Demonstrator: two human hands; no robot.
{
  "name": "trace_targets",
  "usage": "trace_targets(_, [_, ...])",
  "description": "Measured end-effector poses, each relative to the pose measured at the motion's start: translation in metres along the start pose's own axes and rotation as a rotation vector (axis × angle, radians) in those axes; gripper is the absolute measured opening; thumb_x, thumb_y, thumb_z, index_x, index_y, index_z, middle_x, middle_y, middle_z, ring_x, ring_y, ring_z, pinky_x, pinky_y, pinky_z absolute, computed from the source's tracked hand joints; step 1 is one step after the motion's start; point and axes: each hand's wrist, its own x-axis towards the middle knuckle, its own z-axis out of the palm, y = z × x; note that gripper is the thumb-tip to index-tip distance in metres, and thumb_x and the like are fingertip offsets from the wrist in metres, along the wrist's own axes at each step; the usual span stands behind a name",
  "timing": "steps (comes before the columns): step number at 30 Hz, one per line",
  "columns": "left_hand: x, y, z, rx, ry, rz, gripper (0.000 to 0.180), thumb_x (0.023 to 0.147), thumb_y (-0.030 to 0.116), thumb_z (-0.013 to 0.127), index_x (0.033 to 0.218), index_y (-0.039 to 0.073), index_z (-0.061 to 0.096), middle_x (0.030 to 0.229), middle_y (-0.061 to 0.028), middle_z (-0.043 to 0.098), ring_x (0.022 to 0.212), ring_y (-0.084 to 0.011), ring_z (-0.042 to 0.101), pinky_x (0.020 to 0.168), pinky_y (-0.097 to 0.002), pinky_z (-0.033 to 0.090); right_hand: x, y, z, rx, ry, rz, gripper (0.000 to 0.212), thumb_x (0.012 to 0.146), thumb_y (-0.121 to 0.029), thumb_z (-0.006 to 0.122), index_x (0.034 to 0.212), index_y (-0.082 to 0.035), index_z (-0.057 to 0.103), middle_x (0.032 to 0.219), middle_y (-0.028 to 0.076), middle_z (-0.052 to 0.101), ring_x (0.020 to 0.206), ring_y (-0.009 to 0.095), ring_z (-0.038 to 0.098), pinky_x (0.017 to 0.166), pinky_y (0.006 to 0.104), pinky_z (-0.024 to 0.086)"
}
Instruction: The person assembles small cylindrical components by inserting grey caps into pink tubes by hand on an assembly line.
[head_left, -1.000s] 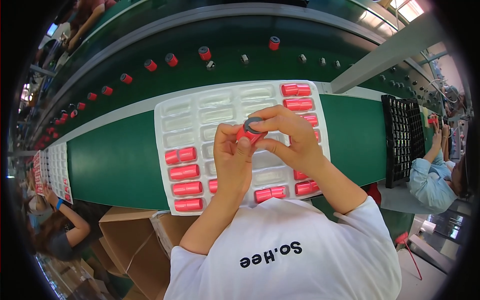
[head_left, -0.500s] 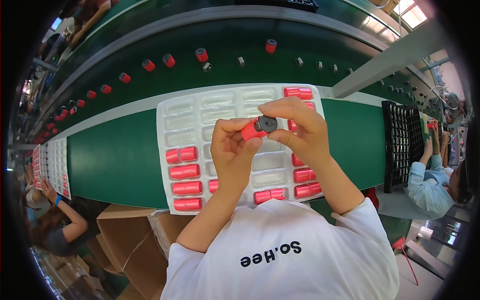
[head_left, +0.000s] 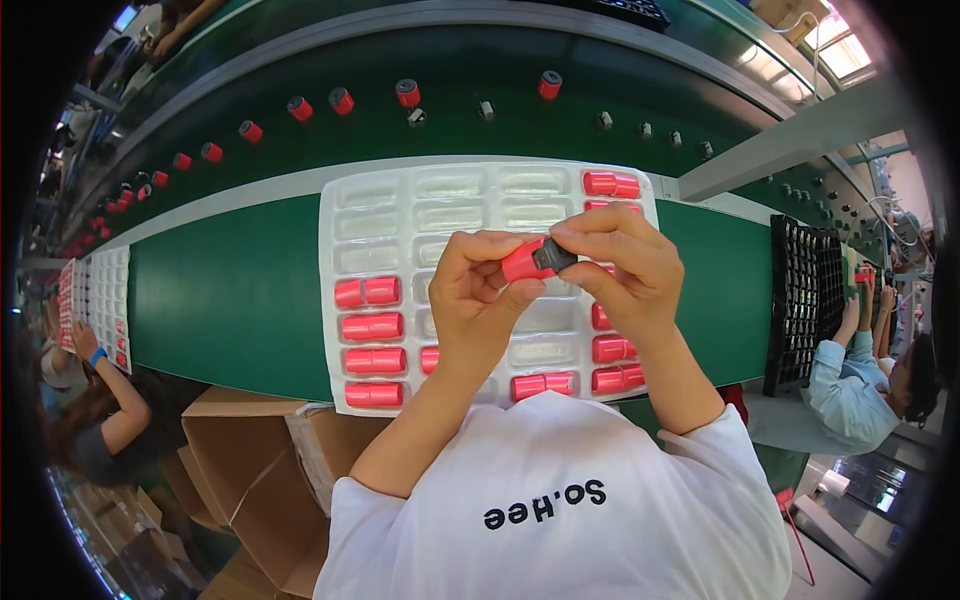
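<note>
Over the white moulded tray (head_left: 447, 215) my two hands hold one small piece between them. Its red cylinder (head_left: 520, 263) is gripped by the fingers and thumb of my left hand (head_left: 468, 290). From the right, my right hand (head_left: 640, 272) pinches the black end part (head_left: 556, 256) joined to that cylinder. The piece lies nearly sideways, black end to the right. Red cylinders (head_left: 371, 326) fill several pockets at the tray's left, and more (head_left: 611, 184) lie along its right side. My hands and forearms cover some pockets in the middle.
Beyond the tray, a green conveyor (head_left: 450, 135) carries red-and-black pieces (head_left: 408, 93) and small metallic parts (head_left: 487, 111). A grey post (head_left: 780, 140) slants across the right. Black trays (head_left: 795, 300) stand there, near a person in light blue. An open cardboard box (head_left: 240, 460) sits below left.
The held piece has turned: its black end faced up toward me and now points right. My right hand has moved slightly right and down. The view has shifted a little.
</note>
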Motion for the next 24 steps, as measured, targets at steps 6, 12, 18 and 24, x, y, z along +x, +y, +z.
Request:
trace_targets(6, [-0.003,-0.004,0.006,0.026,0.201,-0.027,0.025,0.084,0.000,0.069,0.102,0.004,0.051,0.106,-0.0094,0.061,0.101,-0.0138,0.061,0.085,-0.0246,0.050,-0.004,-0.009,0.024,-0.159,0.068,0.018,0.030,0.079,-0.008,0.072,0.108,-0.002,0.067,0.105,0.013,0.066,0.092,0.024,0.063,0.076,0.0300,0.051])
trace_targets(12, [0.024,-0.001,0.000,0.176,0.101,-0.274,0.030,0.087,0.006,0.067,0.111,0.002,0.050,0.109,-0.0095,0.061,0.104,-0.0179,0.060,0.088,-0.0286,0.049,0.008,0.034,0.014,0.048,-0.029,0.183,0.026,0.078,0.001,0.068,0.103,-0.001,0.061,0.097,0.010,0.060,0.088,0.021,0.061,0.080,0.0290,0.049])
trace_targets(18, [0.010,-0.008,0.009,0.723,-0.085,-0.155,0.035,0.082,0.011,0.069,0.112,0.003,0.053,0.110,-0.0119,0.060,0.111,-0.0275,0.055,0.090,-0.0370,0.047,0.053,0.170,-0.026,-0.551,0.009,0.110,0.026,0.078,-0.005,0.070,0.102,-0.004,0.059,0.095,0.011,0.060,0.087,0.024,0.062,0.078,0.0318,0.050])
trace_targets(24, [-0.018,-0.015,0.002,0.951,-0.472,-0.165,0.024,0.081,0.010,0.067,0.103,0.006,0.058,0.104,-0.0115,0.060,0.099,-0.0333,0.057,0.084,-0.0398,0.046,0.074,0.173,-0.046,-0.651,-0.155,0.214,0.039,0.079,-0.016,0.072,0.113,-0.008,0.055,0.102,0.012,0.061,0.092,0.030,0.063,0.077,0.0378,0.051])
